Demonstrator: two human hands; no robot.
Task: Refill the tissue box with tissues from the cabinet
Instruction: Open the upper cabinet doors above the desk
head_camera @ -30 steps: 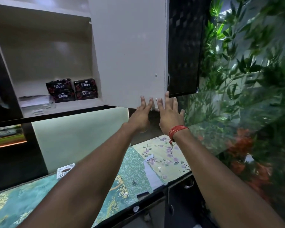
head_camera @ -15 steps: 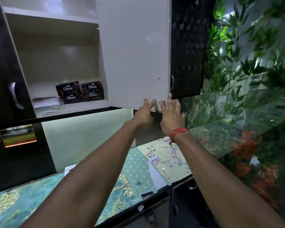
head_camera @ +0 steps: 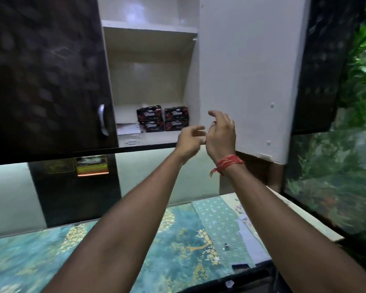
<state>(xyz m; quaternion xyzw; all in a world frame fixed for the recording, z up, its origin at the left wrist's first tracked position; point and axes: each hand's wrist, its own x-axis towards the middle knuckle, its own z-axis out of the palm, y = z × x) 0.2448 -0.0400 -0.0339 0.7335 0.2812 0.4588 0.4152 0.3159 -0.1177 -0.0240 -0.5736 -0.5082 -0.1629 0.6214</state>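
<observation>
Cabinet (head_camera: 150, 81): wall-mounted, standing open, its pale interior exposed between a dark closed door at 9 o'clock and the swung-out door at 3 o'clock.
Open door (head_camera: 247, 81): white inner face turned toward the camera; its bottom corner hangs at 4 o'clock of the hands, its hinge-side edge runs straight down to the shelf lip.
Closed door (head_camera: 47, 70): dark, glossy, with a metal handle (head_camera: 103, 122) at its right edge, just beside the opening.
Upper shelf (head_camera: 148, 28): thin white board across the top of the opening; the bay below it is bare down to the packs.
Tissue packs (head_camera: 162, 121): four dark packs, stacked two by two, on the bottom shelf toward the right wall of the bay, at 10 o'clock of the hands.
Clear packet (head_camera: 128, 129): flat, pale, touching the packs' left side; free shelf floor lies in front of it up to the lip.
Left hand (head_camera: 189, 140): raised before the shelf's front edge, fingers loosely curled and parted, holding nothing.
Right hand (head_camera: 221, 132): just beside the left, in front of the open door's lower inner face, fingers bent and spread, empty; a red thread band (head_camera: 228, 164) circles the wrist.
Counter (head_camera: 178, 240): patterned teal covering below at 6 o'clock, under both forearms.
Foliage (head_camera: 351, 123): green, blurred, filling the right at 3 o'clock beyond the door.
</observation>
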